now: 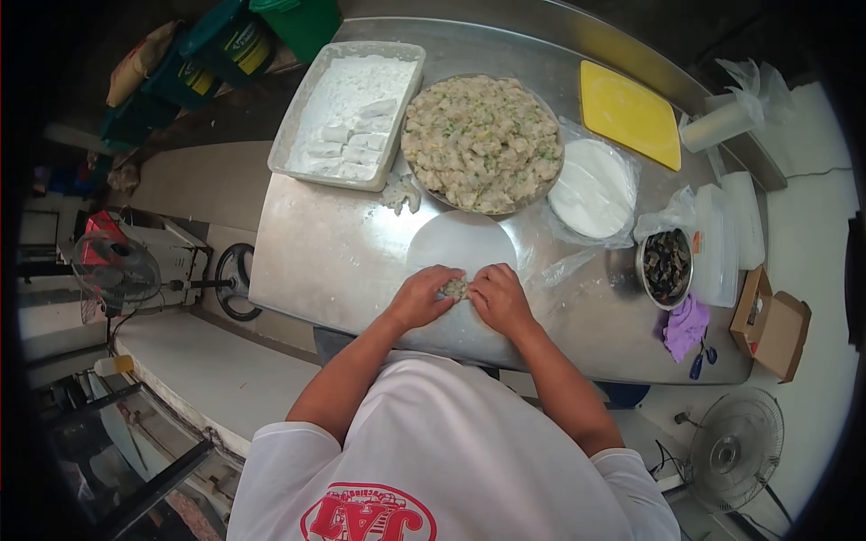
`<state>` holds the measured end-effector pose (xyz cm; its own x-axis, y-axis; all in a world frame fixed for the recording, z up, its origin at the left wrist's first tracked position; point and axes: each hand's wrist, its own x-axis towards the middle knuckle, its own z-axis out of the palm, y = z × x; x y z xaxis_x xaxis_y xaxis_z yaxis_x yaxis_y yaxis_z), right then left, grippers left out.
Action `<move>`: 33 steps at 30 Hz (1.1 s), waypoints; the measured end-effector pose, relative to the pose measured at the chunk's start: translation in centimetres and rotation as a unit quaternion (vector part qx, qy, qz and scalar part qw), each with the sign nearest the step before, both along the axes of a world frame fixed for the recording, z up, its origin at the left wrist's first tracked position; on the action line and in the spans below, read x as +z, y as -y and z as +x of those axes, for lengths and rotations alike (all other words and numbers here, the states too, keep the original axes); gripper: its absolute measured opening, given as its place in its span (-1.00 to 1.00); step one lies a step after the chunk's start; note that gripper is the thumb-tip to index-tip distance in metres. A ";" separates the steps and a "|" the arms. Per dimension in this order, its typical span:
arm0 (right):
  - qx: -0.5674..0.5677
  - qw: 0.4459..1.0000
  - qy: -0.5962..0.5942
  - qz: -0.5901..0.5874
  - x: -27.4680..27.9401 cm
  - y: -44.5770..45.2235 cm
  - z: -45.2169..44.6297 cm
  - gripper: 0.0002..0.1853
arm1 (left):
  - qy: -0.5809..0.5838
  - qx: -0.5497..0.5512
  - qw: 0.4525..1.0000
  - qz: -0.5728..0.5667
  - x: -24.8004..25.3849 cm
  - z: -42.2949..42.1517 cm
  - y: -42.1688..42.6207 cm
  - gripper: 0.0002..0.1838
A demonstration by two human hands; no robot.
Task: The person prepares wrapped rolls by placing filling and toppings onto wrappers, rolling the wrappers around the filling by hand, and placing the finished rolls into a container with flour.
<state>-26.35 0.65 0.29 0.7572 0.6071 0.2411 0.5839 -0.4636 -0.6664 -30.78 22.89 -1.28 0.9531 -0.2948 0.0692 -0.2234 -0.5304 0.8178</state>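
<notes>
From the head view, a small lump of filling point(456, 288) is held low between the two hands, near the front edge of a metal table point(311, 252); it is clasped at its left side by the left hand point(422, 298), whose thumb and forefinger are curled about it, while its right side is met by the bunched fingers of the right hand point(499, 298), and whether anything is pinched by these cannot be told. A pale sheet point(462, 242) is seen flat on the table just beyond the hands, and more pale material point(449, 339) is seen between the wrists; whether the two are joined is hidden by the hands. Beyond the sheet, a large mound point(483, 135) flecked with green is heaped up, and a few scraps point(400, 193) are left on the table at its lower left. To the left of the mound, a tub point(290, 149) is partly filled with white powder point(361, 79), in which several coated rolls point(347, 150) are laid. To the right, white rounds point(593, 187) are kept in clear plastic point(622, 238), with a yellow board point(630, 115) set behind them. Farther right, dark pieces point(667, 261) are contained in a metal bowl point(644, 278), near which a purple cloth point(687, 325) and an open carton point(783, 329) are placed
</notes>
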 end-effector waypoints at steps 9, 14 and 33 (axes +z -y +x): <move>-0.034 0.999 0.036 0.006 0.3 0.9 -0.2 -0.88 | 0.011 0.056 0.998 0.039 2.5 0.0 1.9 -0.60; -0.076 0.997 0.004 0.011 0.9 3.9 1.1 -0.91 | 0.014 0.027 0.996 0.085 0.9 -0.1 1.7 -0.61; -0.370 0.867 0.109 -0.315 5.2 28.1 10.9 -0.57 | -0.053 0.090 0.993 -0.052 0.3 0.4 0.3 -0.61</move>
<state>-15.44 -27.47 5.45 0.9735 0.0389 0.2252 0.0528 -0.9970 -0.0561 -30.35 22.63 -1.03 0.9931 -0.1162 -0.0135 -0.0426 -0.4661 0.8837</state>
